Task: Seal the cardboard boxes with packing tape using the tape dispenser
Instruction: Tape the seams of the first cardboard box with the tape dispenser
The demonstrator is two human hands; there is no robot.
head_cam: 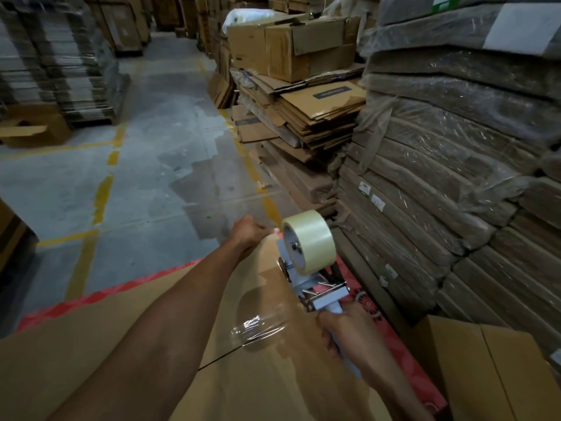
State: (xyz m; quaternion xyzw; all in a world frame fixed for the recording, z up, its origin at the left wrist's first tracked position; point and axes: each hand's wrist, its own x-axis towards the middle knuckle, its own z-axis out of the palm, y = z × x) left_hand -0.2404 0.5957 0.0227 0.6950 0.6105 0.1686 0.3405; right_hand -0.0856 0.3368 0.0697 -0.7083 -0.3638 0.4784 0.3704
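Right hand (343, 329) grips tape dispenser (306, 256); left hand (250, 230) on box (121, 344)

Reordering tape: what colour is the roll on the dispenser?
Clear with a pale yellowish tint; the roll shows best in the head view.

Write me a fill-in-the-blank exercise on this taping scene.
The right hand grips the tape dispenser by its ______.
The left hand holds the cardboard box at its far edge; under the box lies a ______ sheet.
The painted floor lines are ______.
Missing: handle; red; yellow.
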